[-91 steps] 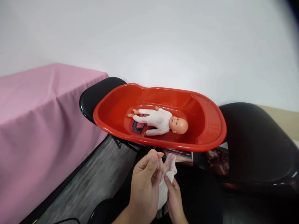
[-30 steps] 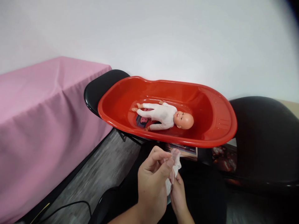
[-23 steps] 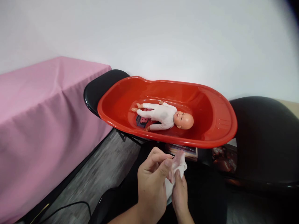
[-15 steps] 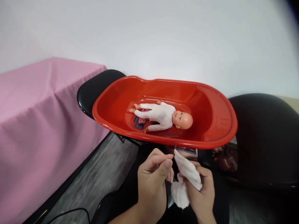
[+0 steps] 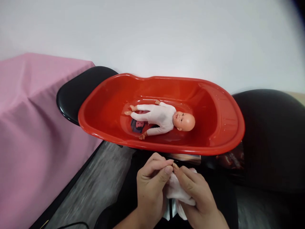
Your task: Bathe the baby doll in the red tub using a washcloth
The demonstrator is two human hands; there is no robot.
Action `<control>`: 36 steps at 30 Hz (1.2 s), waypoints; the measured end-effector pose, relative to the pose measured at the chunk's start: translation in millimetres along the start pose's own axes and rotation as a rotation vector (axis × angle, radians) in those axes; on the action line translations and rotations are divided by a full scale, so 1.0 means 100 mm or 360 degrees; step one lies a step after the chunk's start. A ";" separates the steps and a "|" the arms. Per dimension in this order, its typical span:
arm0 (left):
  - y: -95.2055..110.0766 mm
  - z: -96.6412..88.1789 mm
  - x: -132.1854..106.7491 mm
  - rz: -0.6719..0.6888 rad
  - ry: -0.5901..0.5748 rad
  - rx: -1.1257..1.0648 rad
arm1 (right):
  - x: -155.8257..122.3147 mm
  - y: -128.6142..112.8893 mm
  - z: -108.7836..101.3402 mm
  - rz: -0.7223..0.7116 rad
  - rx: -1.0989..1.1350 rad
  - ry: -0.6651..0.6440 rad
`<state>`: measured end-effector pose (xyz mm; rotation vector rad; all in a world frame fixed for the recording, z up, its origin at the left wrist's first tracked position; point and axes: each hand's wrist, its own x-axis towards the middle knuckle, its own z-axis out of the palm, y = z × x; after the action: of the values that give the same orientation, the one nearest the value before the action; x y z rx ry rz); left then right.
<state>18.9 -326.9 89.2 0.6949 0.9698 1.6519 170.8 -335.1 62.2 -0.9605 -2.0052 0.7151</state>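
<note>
A soft white cloth (image 5: 178, 191) is bunched in my right hand (image 5: 197, 190), its folds hanging below the fingers. My left hand (image 5: 152, 181) is closed in a pinch, thumb against forefinger, and its tips meet those of the right hand. Whatever lies in that pinch is too small to make out. Just beyond both hands stands a red plastic baby bathtub (image 5: 157, 147). Inside it a baby doll (image 5: 162, 116) in a white body suit lies on its back, head to the right and feet to the left.
A dark picture (image 5: 137, 126) shows on the tub's floor beside the doll's legs. Black chair seats (image 5: 83, 92) flank the tub. Pink cloth (image 5: 43, 127) drapes a table at left. Behind is a pale wall (image 5: 152, 38). Near the floor, a black cable (image 5: 73, 224) curves.
My right hand has moved left and up against the left fingertips, bringing the cloth lower between the hands. The view has shifted slightly; the doll lies as before.
</note>
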 end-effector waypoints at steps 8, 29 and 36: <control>-0.05 -0.08 0.05 0.0091 0.0000 0.0005 | -0.01 -0.13 0.10 0.0141 0.0063 0.0090; -0.11 -0.19 0.10 0.0964 -0.0234 0.0565 | -0.02 -0.16 0.09 0.0113 0.0284 0.0194; -0.11 -0.23 0.11 0.1138 -0.0328 0.0704 | 0.01 -0.17 0.09 -0.0055 -0.0031 0.0209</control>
<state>2.8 -321.2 68.0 1.6225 1.0062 1.9202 156.6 -345.0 70.9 -0.9568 -1.9123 0.5993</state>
